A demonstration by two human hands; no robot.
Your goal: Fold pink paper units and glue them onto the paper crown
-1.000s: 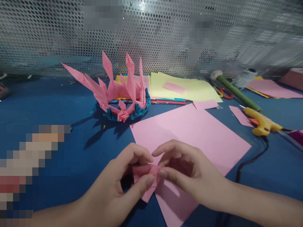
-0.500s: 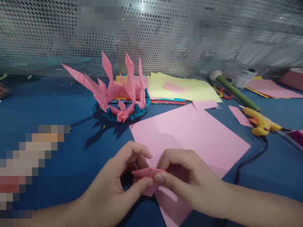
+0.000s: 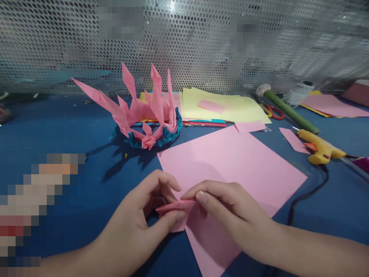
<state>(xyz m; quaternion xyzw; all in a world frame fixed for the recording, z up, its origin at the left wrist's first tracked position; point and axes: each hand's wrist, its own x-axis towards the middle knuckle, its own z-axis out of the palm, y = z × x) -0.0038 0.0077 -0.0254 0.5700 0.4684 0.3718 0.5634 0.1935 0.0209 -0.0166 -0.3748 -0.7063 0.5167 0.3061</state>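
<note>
Over blue table (image 3: 57,127), hands (image 3: 135,227) (image 3: 245,219) pinching folded paper (image 3: 175,207); crown (image 3: 138,110), pink sheet (image 3: 233,161), glue gun (image 3: 323,147) around

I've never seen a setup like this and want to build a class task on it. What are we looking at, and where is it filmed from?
There is no machine: these are a person's bare hands, filmed by one camera worn on the head, looking forward and down. The left hand holds a small folded pink paper. The right hand touches its upper right part; how firmly is hard to tell. Close by, a large pink sheet lies on a blue surface. Farther back are a crown-like paper piece in pink and blue, and pale yellow paper. Toward the picture's right lie a yellow glue gun and a green rod.
</note>
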